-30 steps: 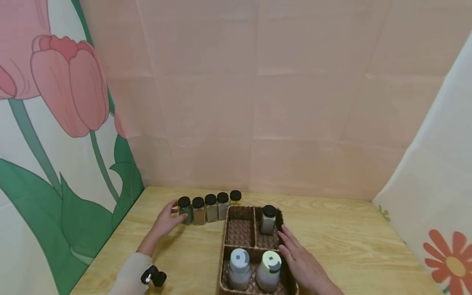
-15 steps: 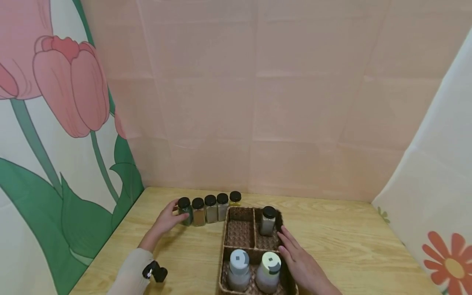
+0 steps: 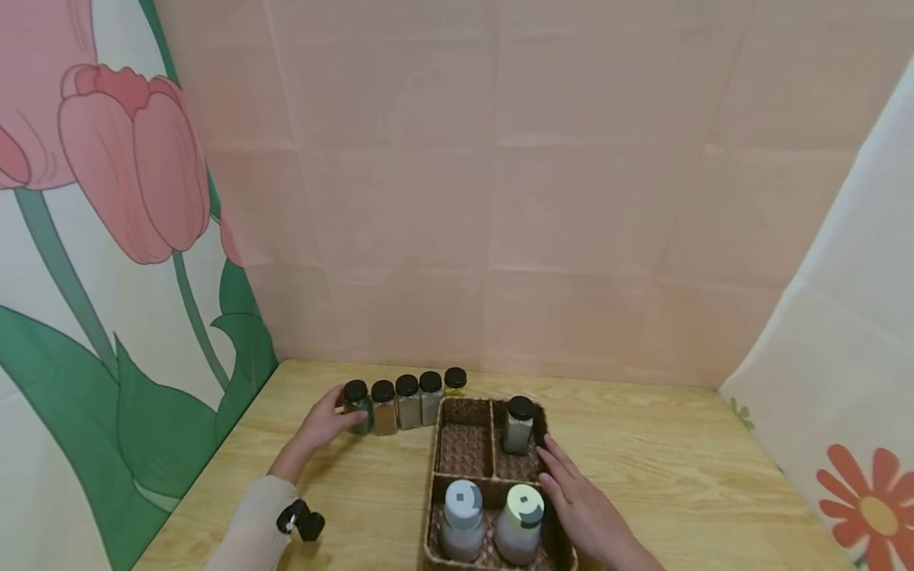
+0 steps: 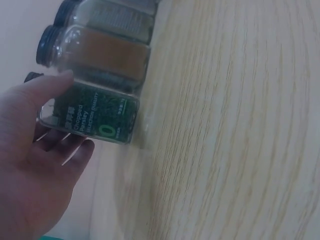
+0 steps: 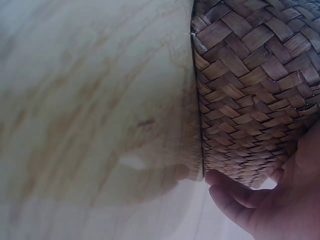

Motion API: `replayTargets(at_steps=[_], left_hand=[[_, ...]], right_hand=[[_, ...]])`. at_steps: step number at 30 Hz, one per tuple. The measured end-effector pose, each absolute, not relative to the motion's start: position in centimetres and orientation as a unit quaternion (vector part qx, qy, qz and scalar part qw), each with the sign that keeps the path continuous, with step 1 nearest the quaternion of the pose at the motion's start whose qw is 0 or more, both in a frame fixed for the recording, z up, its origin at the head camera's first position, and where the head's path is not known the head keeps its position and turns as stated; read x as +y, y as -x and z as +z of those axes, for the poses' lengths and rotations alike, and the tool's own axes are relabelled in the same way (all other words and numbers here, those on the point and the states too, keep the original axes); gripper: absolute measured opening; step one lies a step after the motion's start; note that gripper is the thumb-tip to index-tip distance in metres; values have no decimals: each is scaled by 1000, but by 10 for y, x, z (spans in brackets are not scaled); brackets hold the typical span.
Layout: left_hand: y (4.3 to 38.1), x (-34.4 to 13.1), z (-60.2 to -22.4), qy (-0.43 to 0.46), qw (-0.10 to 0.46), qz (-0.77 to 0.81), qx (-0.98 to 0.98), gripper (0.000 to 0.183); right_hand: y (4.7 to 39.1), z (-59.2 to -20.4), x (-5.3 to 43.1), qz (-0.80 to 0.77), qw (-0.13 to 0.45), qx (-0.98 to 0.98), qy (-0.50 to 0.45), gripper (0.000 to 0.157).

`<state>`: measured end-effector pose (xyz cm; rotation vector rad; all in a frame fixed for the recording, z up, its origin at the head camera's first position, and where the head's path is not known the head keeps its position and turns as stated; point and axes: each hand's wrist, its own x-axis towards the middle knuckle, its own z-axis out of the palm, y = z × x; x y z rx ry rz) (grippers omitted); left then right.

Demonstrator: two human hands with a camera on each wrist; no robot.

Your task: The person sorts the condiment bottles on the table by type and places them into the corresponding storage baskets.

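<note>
At the left end of a row of spice jars, my left hand grips a chopped parsley jar, thumb on one side and fingers round the other. The left wrist view shows the parsley jar's green label beside a jar of orange-brown spice. Against the right side of a brown woven basket rests my right hand, its fingers extended along the wall. In the right wrist view its fingertips meet the lower weave of the basket.
Inside the basket, a black-capped jar stands in the back right compartment. A white-capped bottle and a yellow-capped bottle share the front one. Several more jars line up behind and left of the basket on the wooden table.
</note>
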<state>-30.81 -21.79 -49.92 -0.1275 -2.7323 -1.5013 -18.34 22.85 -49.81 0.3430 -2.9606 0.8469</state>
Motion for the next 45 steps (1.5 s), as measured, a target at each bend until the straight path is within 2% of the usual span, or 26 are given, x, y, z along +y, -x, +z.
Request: replayTargets(at_steps=[17,20,26,33,45], left_hand=[[305,-223,-501,19,35,-486,-873,79],[301,-225,-498,11,43,-489,-871,75],[293,-227,-481,14,53,-474,-879,58],[283,-225,-459,12,62,-467,-882,73],[264,-203,-436,35,81,-491,-867,66]], right_hand=[[185,-498,228,265,30,-956,-118,59],[185,-498,228,269,26,-956,-116,59],[185,-497,228,271,21,-956,-113,60],[185,-496,228,271,19,-956,-112,60],[183,-497,228,271,24,-956,-112,60]])
